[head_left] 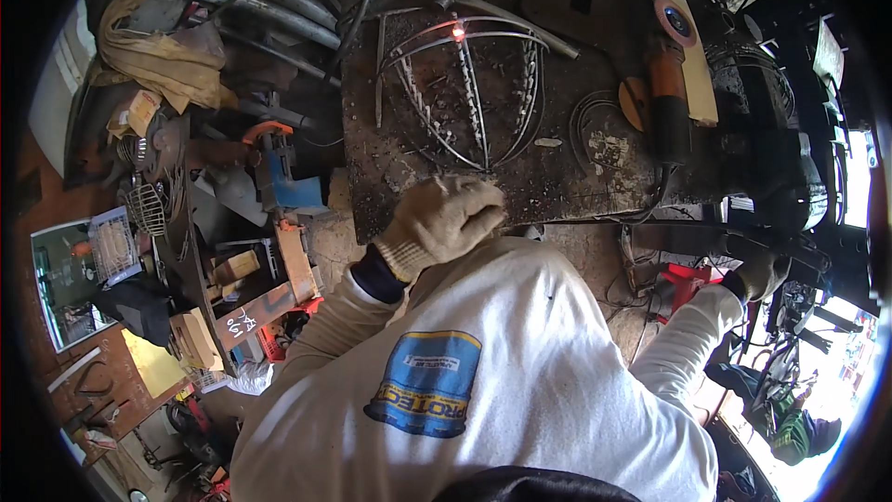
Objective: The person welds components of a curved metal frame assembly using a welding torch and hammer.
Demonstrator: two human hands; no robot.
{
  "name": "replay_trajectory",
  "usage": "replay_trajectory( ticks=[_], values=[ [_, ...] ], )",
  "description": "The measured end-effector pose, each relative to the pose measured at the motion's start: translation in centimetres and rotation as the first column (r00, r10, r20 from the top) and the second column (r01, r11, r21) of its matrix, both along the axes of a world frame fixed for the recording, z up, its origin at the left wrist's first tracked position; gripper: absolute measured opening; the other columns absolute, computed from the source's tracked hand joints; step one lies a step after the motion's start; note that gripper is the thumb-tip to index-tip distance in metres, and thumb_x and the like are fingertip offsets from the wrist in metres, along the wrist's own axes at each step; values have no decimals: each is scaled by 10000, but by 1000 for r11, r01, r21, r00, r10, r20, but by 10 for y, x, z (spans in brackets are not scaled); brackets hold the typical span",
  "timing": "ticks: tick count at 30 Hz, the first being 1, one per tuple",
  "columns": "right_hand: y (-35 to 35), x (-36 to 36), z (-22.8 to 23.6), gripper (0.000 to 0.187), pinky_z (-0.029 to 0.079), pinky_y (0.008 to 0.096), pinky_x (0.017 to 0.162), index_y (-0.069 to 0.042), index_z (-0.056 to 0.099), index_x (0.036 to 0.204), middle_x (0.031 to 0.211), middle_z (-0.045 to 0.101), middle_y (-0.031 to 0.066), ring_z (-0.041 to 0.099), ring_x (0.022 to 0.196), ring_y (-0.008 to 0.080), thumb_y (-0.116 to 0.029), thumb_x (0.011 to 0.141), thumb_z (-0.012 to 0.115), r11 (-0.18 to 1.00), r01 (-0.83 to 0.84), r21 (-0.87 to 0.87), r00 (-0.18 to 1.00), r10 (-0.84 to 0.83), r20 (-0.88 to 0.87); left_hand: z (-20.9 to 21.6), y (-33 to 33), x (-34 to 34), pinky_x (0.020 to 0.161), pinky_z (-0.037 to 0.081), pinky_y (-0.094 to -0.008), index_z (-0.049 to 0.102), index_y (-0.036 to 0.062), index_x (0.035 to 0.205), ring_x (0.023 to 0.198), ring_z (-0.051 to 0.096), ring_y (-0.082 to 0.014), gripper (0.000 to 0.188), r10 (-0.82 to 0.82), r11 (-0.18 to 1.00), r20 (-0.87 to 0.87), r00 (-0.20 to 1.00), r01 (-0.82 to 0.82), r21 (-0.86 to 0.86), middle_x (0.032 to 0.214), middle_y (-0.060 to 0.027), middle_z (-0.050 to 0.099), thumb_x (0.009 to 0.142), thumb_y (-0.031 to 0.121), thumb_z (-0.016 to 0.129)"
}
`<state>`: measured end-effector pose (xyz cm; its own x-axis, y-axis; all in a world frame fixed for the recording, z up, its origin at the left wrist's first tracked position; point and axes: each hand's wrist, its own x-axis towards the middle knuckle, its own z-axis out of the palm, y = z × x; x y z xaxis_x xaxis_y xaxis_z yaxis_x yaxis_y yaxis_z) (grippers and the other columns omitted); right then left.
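Observation:
A curved metal frame of thin bars lies on the dark worktable, its bars meeting in a point toward me. Where its middle bar joins the curved crosspiece, a spot glows orange-red. My left hand, in a pale knit work glove, rests at the table's near edge, just short of that point. Its fingers are curled closed, and nothing shows in them. Off to the right, my right hand, also gloved, reaches beside dark equipment. Its fingers are small and shadowed, so I cannot make out their grip.
Behind the frame lies a hammer. An angle grinder with an orange body lies at the table's right, next to a wooden board. Cables run along the near edge. Left of the table stand cluttered shelves, a blue tool and metal pipes.

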<state>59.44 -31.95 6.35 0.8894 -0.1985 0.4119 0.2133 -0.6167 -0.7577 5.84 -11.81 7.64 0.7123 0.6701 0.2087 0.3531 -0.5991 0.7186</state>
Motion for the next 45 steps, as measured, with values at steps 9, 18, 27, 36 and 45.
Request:
replay_trajectory(
  ticks=[9,18,27,36,45],
  values=[
    [42,-89,-10,365,600,380,816,16,742,1108,1046,750,166,730,877,301,-314,975,662,958,-18,286,1000,19,0,-7,30,-40,641,573,-397,742,133,983,753,732,-287,132,190,979,-26,981,-188,74,907,-73,758,925,251,742],
    [199,-242,-5,294,551,376,927,-45,680,1265,1146,717,164,691,1057,304,-176,1006,637,295,-955,-39,293,955,43,-33,93,-84,714,592,-411,726,112,1105,869,736,-355,202,621,686,105,777,-603,406,995,-150,758,950,241,719],
    [301,-255,-27,353,520,499,965,-116,711,1219,1176,710,198,653,1130,409,-349,1013,543,-32,-883,-468,111,955,-274,-31,120,-71,726,582,-476,720,150,1110,853,725,-389,218,685,698,-162,710,-576,425,963,-158,752,975,308,656],
    [313,-251,-40,358,521,503,966,-130,712,1217,1200,708,176,651,1143,401,-369,1008,548,-40,-839,-543,141,947,-288,-42,135,-67,596,566,-477,693,150,968,729,717,-378,199,696,682,-235,678,-523,512,775,-150,719,971,346,664],
    [313,-258,-42,286,542,513,916,-130,703,1185,1116,720,192,670,1084,416,-273,989,553,4,-854,-521,171,947,-272,-36,135,-62,591,581,-455,668,141,884,705,721,-354,206,698,668,-300,650,-442,599,729,-135,701,957,333,675]
  ],
)
